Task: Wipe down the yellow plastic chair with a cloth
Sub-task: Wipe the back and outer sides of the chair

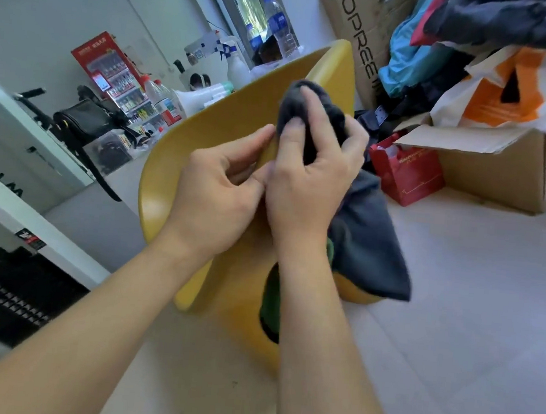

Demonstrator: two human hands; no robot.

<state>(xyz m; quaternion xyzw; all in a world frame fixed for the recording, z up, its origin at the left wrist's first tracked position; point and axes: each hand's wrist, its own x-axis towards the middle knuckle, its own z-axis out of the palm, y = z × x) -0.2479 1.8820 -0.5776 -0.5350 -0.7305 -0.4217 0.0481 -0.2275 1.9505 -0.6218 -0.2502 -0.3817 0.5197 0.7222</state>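
The yellow plastic chair [225,130] stands in the middle of the view, its curved backrest edge running up toward the upper right. My right hand [310,177] is closed on a dark grey cloth [368,235] and presses its bunched top against the backrest edge, while the rest of the cloth hangs down over the seat. My left hand [220,192] pinches the chair's backrest edge right beside the right hand, fingers touching it. A dark green patch shows on the seat below my right forearm.
Cardboard boxes [499,167], a red gift bag [406,172] and a pile of clothes and bags [477,43] crowd the right. On the left stands a white desk [39,140] with a black bag, bottles [278,22] and a spray bottle. Pale floor lies at the lower right.
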